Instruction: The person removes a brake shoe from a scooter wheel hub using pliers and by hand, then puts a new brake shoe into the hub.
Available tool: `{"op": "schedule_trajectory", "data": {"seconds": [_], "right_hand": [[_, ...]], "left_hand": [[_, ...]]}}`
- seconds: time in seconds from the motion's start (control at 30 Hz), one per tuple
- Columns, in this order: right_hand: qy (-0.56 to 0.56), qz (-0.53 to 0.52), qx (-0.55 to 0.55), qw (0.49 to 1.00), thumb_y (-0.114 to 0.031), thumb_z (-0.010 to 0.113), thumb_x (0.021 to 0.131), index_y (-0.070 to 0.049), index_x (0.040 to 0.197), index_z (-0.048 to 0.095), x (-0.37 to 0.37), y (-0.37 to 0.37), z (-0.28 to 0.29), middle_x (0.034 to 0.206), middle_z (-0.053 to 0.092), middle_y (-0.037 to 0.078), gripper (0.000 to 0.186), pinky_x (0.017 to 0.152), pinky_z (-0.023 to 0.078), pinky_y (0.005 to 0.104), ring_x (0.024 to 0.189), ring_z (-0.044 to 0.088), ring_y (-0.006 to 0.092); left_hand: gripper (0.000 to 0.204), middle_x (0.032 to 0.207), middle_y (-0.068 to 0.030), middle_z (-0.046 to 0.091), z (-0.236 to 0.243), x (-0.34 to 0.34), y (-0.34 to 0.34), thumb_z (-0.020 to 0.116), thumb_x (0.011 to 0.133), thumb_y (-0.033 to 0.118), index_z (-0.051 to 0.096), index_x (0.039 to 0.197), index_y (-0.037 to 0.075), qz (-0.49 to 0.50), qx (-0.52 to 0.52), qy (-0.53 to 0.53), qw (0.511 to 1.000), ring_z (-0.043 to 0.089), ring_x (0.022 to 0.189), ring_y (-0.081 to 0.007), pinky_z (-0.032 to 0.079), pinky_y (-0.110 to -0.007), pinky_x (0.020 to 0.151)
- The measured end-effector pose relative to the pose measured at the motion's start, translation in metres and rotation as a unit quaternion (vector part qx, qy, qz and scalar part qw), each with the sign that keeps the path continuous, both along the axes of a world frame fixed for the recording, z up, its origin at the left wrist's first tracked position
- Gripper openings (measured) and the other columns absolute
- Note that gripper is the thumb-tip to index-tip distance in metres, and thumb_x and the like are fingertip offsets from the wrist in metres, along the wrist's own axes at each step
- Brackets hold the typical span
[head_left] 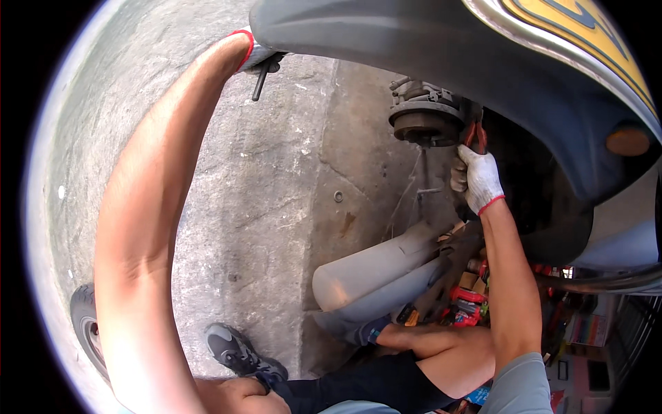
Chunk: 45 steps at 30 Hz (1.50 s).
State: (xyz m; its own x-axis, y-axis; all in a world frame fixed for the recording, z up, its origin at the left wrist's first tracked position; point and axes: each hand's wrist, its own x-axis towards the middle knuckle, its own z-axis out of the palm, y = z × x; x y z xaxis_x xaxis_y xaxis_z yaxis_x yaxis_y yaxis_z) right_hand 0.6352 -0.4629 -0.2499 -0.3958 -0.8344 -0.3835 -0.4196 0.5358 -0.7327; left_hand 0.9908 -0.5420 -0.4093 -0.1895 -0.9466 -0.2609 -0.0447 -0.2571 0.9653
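My right hand [480,178], in a white work glove with a red cuff, is closed around red-handled pliers [476,136]. The pliers point up beside a round, dirty metal wheel hub [427,123] under the grey fender [372,29]; their jaws are lost in shadow. Far up on the left, my left hand [260,55] wears a matching glove and is partly covered by the fender's tip. Its dark-coated fingers are curled around a dark rod [259,83], whose end sticks out below; the rest of that rod is hidden.
Below the hub lies a grey muffler [365,276] near my bent leg. A small ring-shaped part [338,196] rests on the concrete floor [255,228]. Red tools and packages [469,303] are piled at lower right. A small wheel [86,324] stands at the left rim.
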Motion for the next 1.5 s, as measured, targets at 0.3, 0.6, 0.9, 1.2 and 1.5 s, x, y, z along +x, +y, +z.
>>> {"op": "schedule_trajectory", "data": {"seconds": [0.3, 0.6, 0.9, 1.2, 1.5], "right_hand": [[-0.065, 0.001, 0.021, 0.998, -0.015, 0.053, 0.09, -0.01, 0.071, 0.045, -0.007, -0.005, 0.003, 0.057, 0.037, -0.002, 0.021, 0.04, 0.023, 0.0262, 0.042, 0.031, 0.0092], [-0.026, -0.007, 0.02, 0.999, -0.016, 0.052, 0.09, -0.01, 0.071, 0.044, 0.001, -0.002, -0.002, 0.057, 0.037, -0.002, 0.021, 0.039, 0.024, 0.0265, 0.041, 0.031, 0.0097], [-0.035, -0.004, 0.003, 0.999, -0.016, 0.052, 0.09, -0.01, 0.07, 0.044, -0.004, -0.003, -0.004, 0.055, 0.037, -0.001, 0.023, 0.039, 0.023, 0.0273, 0.04, 0.032, 0.0102], [0.02, 0.004, -0.008, 1.0, -0.016, 0.051, 0.091, -0.011, 0.072, 0.043, 0.002, -0.001, -0.002, 0.057, 0.038, -0.002, 0.021, 0.04, 0.024, 0.0268, 0.042, 0.031, 0.0094], [-0.024, 0.007, 0.015, 1.0, -0.016, 0.049, 0.092, -0.011, 0.072, 0.043, -0.002, -0.003, -0.001, 0.057, 0.037, -0.002, 0.022, 0.041, 0.023, 0.0266, 0.042, 0.03, 0.0095]], "left_hand": [[0.022, 0.096, -0.0155, 0.063, -0.021, 0.012, 0.027, 0.053, 0.089, 0.021, 0.06, 0.104, 0.006, 0.068, -0.364, -0.333, 0.867, 0.061, 0.089, -0.0291, 0.049, -0.036, 0.074], [0.028, 0.107, -0.0151, 0.062, -0.033, -0.01, -0.004, 0.051, 0.09, 0.022, 0.057, 0.113, 0.006, 0.201, -0.4, -0.075, 0.891, 0.059, 0.1, -0.0297, 0.047, -0.036, 0.085], [0.031, 0.102, -0.0168, 0.064, -0.006, -0.027, 0.027, 0.046, 0.091, 0.027, 0.059, 0.109, 0.004, 0.265, -0.321, -0.197, 0.888, 0.06, 0.098, -0.0322, 0.046, -0.038, 0.083], [0.031, 0.103, -0.017, 0.064, 0.011, 0.003, 0.004, 0.047, 0.092, 0.026, 0.058, 0.11, 0.004, -0.022, -0.01, -0.065, 0.998, 0.061, 0.098, -0.0334, 0.048, -0.039, 0.083], [0.033, 0.114, -0.019, 0.056, -0.026, 0.006, 0.024, 0.049, 0.091, 0.019, 0.05, 0.121, 0.005, 0.156, -0.302, -0.344, 0.876, 0.056, 0.107, -0.0341, 0.046, -0.04, 0.091]]}}
